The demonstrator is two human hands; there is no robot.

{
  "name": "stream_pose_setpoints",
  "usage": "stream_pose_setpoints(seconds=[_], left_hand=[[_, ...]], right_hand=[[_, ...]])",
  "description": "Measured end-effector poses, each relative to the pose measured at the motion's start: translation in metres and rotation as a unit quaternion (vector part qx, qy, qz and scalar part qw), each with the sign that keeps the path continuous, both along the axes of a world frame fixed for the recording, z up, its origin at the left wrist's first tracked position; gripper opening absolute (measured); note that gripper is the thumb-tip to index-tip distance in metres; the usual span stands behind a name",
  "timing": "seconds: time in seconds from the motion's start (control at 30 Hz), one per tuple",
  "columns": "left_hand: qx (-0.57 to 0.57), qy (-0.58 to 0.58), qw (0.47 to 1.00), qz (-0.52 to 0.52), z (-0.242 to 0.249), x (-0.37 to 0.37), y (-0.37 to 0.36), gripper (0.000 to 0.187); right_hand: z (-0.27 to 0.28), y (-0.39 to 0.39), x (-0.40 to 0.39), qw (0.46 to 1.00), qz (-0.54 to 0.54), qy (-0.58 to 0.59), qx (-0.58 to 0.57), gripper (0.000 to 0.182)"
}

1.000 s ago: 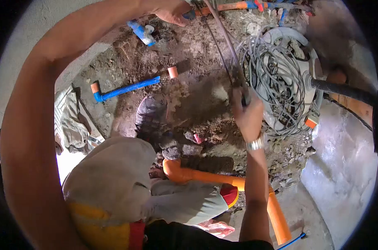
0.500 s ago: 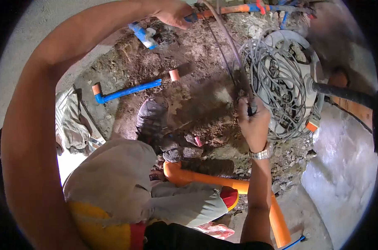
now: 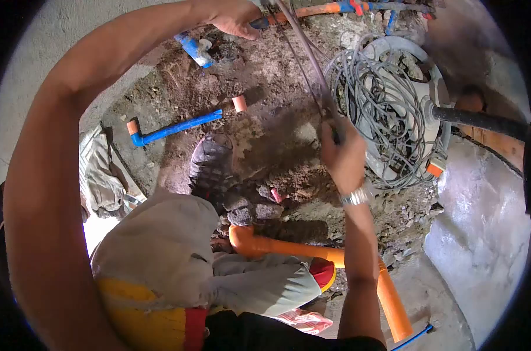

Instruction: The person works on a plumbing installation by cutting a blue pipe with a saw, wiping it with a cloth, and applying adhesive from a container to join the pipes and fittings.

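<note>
My right hand [image 3: 343, 155] is closed round the handle of a hacksaw. The hacksaw [image 3: 310, 50] has a tubular frame and a thin blade; it slants up and left, its far end at the top edge of the view. There it meets an orange and blue pipe [image 3: 321, 10] that runs along the top. At the pipe's left end, my left hand [image 3: 235, 19] grips it, thumb on the near side; some of its fingers are hidden. Whether the blade cuts into the pipe is hard to make out.
A coil of grey cable [image 3: 382, 111] lies on a pale round base [image 3: 438, 88] at right. Loose on the dirt are a blue pipe with an elbow [image 3: 177, 127], a blue tee [image 3: 194, 50] and a short orange piece [image 3: 239, 103]. A thick orange pipe [image 3: 289, 248] crosses near my legs.
My right hand and the hacksaw have moved up and left, towards the pipe. My left hand keeps its hold. The whole view has shifted slightly.
</note>
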State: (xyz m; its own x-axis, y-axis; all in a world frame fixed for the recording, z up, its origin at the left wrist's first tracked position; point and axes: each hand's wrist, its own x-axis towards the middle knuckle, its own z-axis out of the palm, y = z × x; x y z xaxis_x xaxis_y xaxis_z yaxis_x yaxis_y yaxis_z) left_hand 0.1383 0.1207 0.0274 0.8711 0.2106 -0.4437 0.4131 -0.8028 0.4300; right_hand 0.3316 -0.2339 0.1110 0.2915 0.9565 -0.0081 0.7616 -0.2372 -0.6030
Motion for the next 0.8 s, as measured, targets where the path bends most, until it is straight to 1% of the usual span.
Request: stream_pose_setpoints(seconds=[0.03,0.1,0.13,0.23,0.27,0.3,0.37,0.4,0.43,0.5,0.57,0.63,0.67,0.7,0.77,0.8], left_hand=[[0.001,-0.011,1.0,0.003,0.002,0.001,0.003,0.051],[-0.003,-0.054,0.999,0.002,-0.001,-0.004,0.002,0.05],[-0.006,-0.067,0.998,0.003,-0.002,-0.006,-0.001,0.05],[0.0,-0.066,0.998,0.005,0.002,-0.001,-0.005,0.048],[-0.001,-0.062,0.998,0.007,0.002,-0.001,-0.006,0.048],[-0.002,-0.064,0.998,0.006,0.003,-0.002,-0.005,0.048],[-0.005,-0.072,0.997,0.01,0.002,-0.005,-0.002,0.047],[-0.01,-0.079,0.997,0.009,0.0,-0.009,-0.006,0.046],[-0.007,-0.079,0.997,0.007,0.002,-0.006,-0.006,0.046],[0.0,-0.065,0.998,0.011,0.005,-0.002,-0.007,0.045],[-0.004,-0.05,0.999,0.017,0.004,0.0,-0.005,0.045],[-0.002,-0.063,0.998,0.014,0.008,-0.004,0.005,0.043],[-0.01,-0.077,0.997,0.012,0.007,-0.008,0.003,0.042],[-0.022,-0.09,0.996,0.005,0.003,-0.009,-0.003,0.04],[-0.029,-0.111,0.993,-0.01,0.004,-0.002,-0.009,0.039],[-0.012,-0.075,0.997,-0.003,0.006,-0.001,-0.008,0.038]], right_hand=[[0.008,-0.005,0.003,1.0,0.003,0.001,0.004,0.011],[0.022,-0.014,0.003,0.991,-0.047,0.05,-0.117,0.012],[0.021,-0.006,-0.003,0.996,-0.034,0.045,-0.074,0.012],[-0.004,0.008,-0.004,0.998,-0.033,0.018,-0.05,0.01],[-0.005,0.0,0.0,0.999,-0.011,0.018,-0.026,0.011],[0.003,-0.009,0.002,0.999,-0.011,0.018,-0.025,0.011],[0.021,-0.019,0.002,0.994,-0.035,0.065,-0.075,0.012],[0.021,-0.012,-0.003,0.999,-0.012,0.032,-0.038,0.013],[0.013,-0.003,-0.009,0.999,-0.016,0.033,-0.039,0.013],[-0.003,0.013,-0.011,0.996,-0.031,-0.014,-0.087,0.013],[0.009,-0.006,-0.011,0.996,-0.044,0.011,-0.076,0.014],[0.022,-0.02,-0.003,0.995,-0.03,0.043,-0.083,0.018],[0.026,-0.016,-0.005,0.992,-0.042,0.04,-0.11,0.017],[0.015,-0.012,-0.009,0.991,-0.042,0.043,-0.118,0.017],[-0.013,0.006,-0.01,0.998,-0.033,0.0,-0.044,0.012],[-0.007,0.01,-0.013,0.998,-0.032,-0.008,-0.06,0.012]])
